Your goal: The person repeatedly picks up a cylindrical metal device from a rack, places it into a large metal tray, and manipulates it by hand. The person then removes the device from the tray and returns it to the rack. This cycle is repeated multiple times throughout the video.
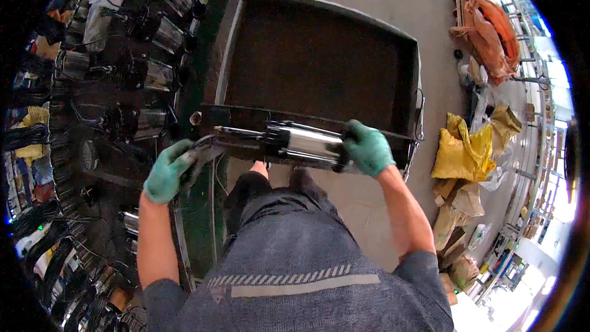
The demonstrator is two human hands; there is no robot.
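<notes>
A cylindrical motor (pixel 312 146) with a shiny silver body, black ends and a thin shaft pointing left lies level in front of my waist. My right hand (pixel 370 149), in a green glove, is closed around its right black end. Off to the left, my gloved left hand (pixel 170 172) is closed on a dark loop of cable (pixel 195 166) near the shaft's tip. Some of its fingers are hidden, and blur keeps me from seeing where the cable joins the motor. The motor hangs over the near rim of a dark metal bin (pixel 319 49).
To my left, a bench holds several similar motors (pixel 167 35) and black cable bundles (pixel 46 227). On the floor at right lie a yellow sack (pixel 461 154), crumpled bags and an orange-pink wrapped bundle (pixel 491 37). Shelving (pixel 525 209) runs along the far right.
</notes>
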